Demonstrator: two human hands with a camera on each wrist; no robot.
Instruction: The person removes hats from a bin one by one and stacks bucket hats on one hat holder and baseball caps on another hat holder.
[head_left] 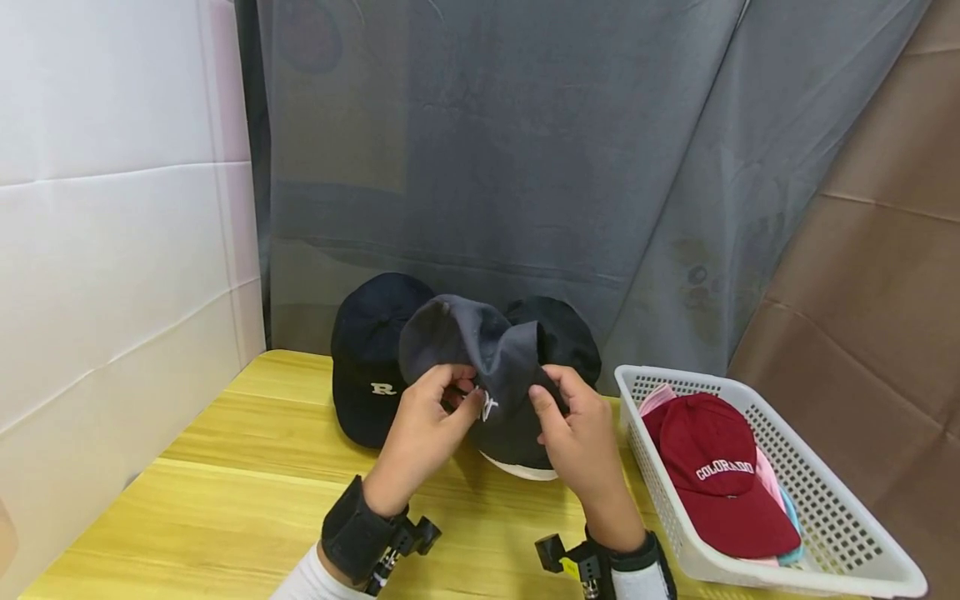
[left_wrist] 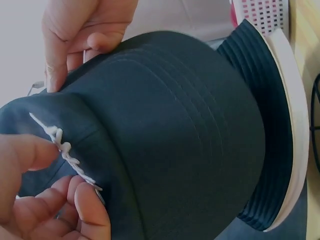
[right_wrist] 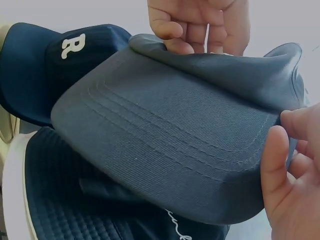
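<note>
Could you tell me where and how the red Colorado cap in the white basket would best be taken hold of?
I would pinch the red Colorado cap by its brim, coming from above. It lies on top of the other caps in the white basket, whose mesh walls block a sideways approach, and the brim looks stiffer than the soft crown. Both hands currently hold the grey cap.

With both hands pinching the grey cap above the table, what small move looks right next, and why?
Probably carry the grey cap right toward the white basket: the left hand and right hand both pinch it, and a red cap already lies there.
</note>
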